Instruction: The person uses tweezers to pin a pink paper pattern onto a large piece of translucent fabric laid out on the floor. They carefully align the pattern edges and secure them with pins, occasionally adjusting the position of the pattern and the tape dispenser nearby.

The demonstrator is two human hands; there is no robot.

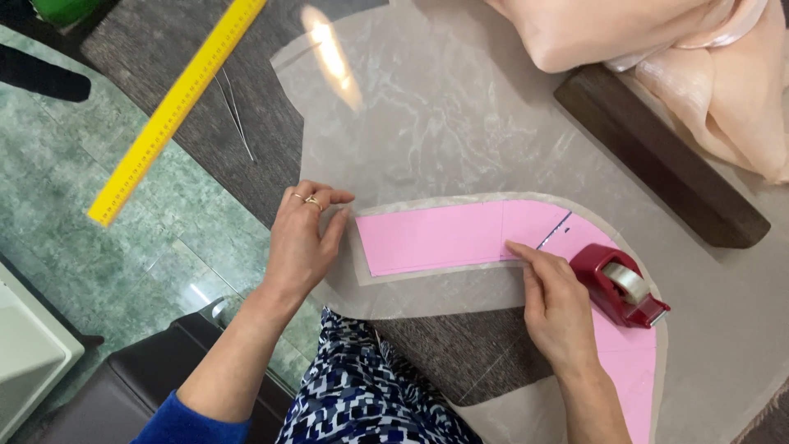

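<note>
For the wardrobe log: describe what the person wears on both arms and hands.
The left hand is bare apart from gold-coloured rings on two fingers, one with a small knot-like top. A bright blue sleeve is pushed up near the elbow, leaving the forearm uncovered. The right hand wears no ring, watch or bracelet in view, and no sleeve shows on that forearm.

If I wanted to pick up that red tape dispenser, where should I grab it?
Probably by the two long flat sides of the red tape dispenser, fingers coming down from above around its middle. The body is narrow there and sits flat on the pink paper pattern. Avoid the lower-right end, where the cutter appears to be. The right hand lies beside it.
</note>
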